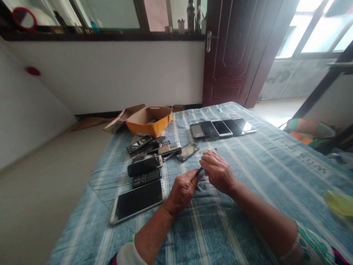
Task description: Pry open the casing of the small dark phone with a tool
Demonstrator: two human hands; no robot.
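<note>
My left hand (pixel 182 189) is closed around the near end of a dark, slim mobile phone (pixel 199 171), seen nearly edge-on. My right hand (pixel 217 171) is curled over the far part of the phone, with a crumpled white tissue or cloth (pixel 203 173) showing under its fingers. Most of the phone is hidden by both hands. Just beyond them a phone with a grey screen (pixel 188 151) lies on the striped bedspread (pixel 228 206). Left of my left hand is a large white-framed device with a black screen (pixel 139 200).
Several old keypad phones (pixel 169 148) lie heaped at left, in front of an open orange cardboard box (pixel 149 127). A row of several phones (pixel 222 128) lies side by side at the back right. Something yellow (pixel 339 204) sits at the right edge. A dark red door (pixel 231 55) stands behind.
</note>
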